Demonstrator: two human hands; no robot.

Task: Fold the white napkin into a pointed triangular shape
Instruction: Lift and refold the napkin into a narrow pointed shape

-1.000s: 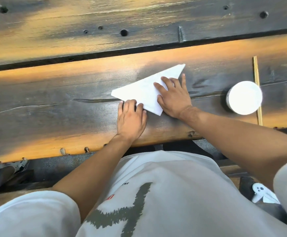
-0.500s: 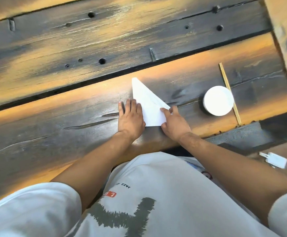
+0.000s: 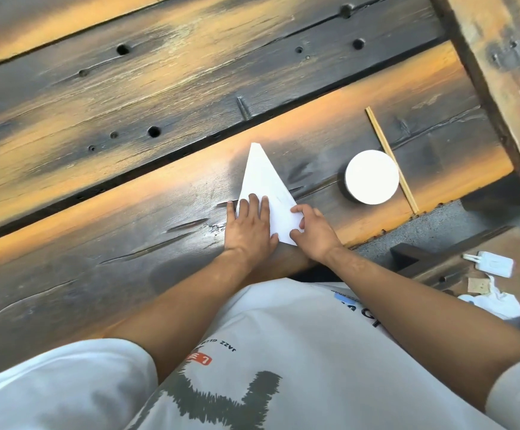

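**Napkin at narrow triangle, near-end fold pending**

Dark, worn wooden table [image 3: 103, 243] with plank gaps and holes; person seated at its near edge. White napkin [image 3: 263, 178] lies flat under both hands, already a narrow pointed triangle, tip aimed away from the person. Judging by shape, main folds done; near end looks like what's left to square or crease. Left hand [image 3: 250, 226] flat, fingers together, palm down pinning near-left part. Right hand [image 3: 314, 232] on near-right corner, fingers curled, thumb at the edge; can't tell if pinching or pressing. White round lid-like object [image 3: 371, 176] and thin wooden stick [image 3: 390, 158] right of right hand, untouched.
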